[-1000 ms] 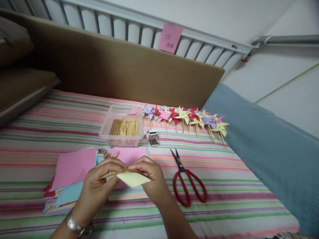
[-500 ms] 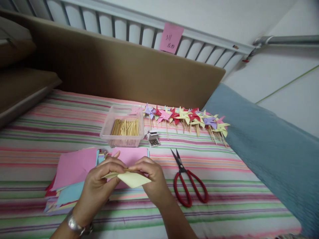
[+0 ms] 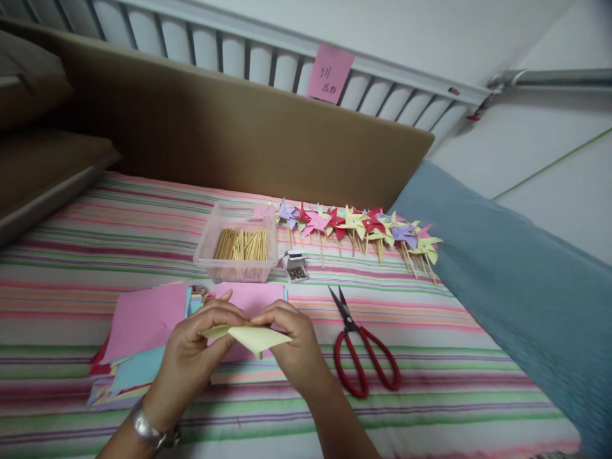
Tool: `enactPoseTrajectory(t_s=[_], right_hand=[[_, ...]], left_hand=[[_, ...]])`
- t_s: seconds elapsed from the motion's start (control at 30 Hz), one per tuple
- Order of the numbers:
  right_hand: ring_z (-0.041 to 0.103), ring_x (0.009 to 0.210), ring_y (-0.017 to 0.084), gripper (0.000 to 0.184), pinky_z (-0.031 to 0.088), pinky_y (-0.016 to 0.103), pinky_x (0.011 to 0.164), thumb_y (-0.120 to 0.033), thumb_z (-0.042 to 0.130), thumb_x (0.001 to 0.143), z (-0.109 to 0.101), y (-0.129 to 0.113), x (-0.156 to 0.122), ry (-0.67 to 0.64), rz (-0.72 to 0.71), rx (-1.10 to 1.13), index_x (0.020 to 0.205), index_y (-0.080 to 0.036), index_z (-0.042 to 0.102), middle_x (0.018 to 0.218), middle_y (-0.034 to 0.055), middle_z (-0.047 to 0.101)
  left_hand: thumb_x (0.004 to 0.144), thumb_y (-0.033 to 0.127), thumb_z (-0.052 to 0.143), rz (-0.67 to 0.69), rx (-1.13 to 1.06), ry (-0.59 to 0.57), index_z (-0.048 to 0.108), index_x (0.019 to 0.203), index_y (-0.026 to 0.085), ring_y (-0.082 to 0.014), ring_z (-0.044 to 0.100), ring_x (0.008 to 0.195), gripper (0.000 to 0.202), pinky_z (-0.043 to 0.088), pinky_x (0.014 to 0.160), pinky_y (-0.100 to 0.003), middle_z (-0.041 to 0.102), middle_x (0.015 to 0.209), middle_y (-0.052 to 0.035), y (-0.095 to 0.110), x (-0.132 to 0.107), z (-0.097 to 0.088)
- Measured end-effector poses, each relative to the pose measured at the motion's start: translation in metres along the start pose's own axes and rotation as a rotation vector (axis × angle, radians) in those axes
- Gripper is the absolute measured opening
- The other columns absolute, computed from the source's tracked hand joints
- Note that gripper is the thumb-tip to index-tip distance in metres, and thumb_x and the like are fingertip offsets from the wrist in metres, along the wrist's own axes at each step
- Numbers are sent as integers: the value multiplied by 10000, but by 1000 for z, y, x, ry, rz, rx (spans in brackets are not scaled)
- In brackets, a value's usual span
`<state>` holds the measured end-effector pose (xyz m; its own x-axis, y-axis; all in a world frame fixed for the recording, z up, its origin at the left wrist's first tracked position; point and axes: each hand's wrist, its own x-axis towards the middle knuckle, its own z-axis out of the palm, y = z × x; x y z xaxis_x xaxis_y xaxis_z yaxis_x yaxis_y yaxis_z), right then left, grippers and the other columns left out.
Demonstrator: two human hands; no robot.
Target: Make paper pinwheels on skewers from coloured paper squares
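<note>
Both hands pinch one folded piece of pale yellow paper [image 3: 255,338] just above the striped cloth. My left hand [image 3: 194,357], with a metal watch on its wrist, grips the paper's left end. My right hand [image 3: 291,341] grips the fold at the top right, fingers closed. Under and behind the hands lies a pink sheet [image 3: 251,299]. A loose stack of coloured paper squares [image 3: 138,331] lies to the left of my left hand.
Red-handled scissors [image 3: 363,357] lie to the right of my hands. A clear plastic box of wooden sticks [image 3: 239,245] and a small box of pins [image 3: 295,266] sit further back. A row of paper pinwheels [image 3: 358,226] runs to the blue blanket [image 3: 516,280]. A brown board [image 3: 239,134] stands behind.
The yellow paper has been pressed a little flatter and its lower tip has drawn upward. Both hands stay in nearly the same spot.
</note>
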<state>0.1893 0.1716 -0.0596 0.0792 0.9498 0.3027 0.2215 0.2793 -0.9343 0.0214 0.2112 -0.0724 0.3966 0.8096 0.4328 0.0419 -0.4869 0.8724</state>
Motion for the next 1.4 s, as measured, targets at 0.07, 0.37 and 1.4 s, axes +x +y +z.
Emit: enactPoseTrajectory(t_s=[0.07,0.37,1.4], right_hand=[[590,676,127,301,443,206,598,31,609,605,0,0,0,0,11,-5,763,-194,732,705,1,619],[588,712,129,189,430,214,646,-59,612,711,-7,-5,6,-47,89,-95,785,-188,730,731,10,628],[449,461,87,88,350,203,473,-230,644,629,6,-131,-159,-91,329,160,626,-151,604,493,-47,518]], left_hand=[[802,128,585,-15,-7,-7,626,848,248,-152,607,834,135,305,1037,-411,669,853,19,1,0,0],[739,215,675,-230,-140,151,655,759,217,-166,599,844,29,345,1002,-345,672,795,4,5,6,-4],[518,198,822,-583,-639,283,650,849,124,-159,605,652,380,431,647,-254,692,763,-42,185,-114,-23]])
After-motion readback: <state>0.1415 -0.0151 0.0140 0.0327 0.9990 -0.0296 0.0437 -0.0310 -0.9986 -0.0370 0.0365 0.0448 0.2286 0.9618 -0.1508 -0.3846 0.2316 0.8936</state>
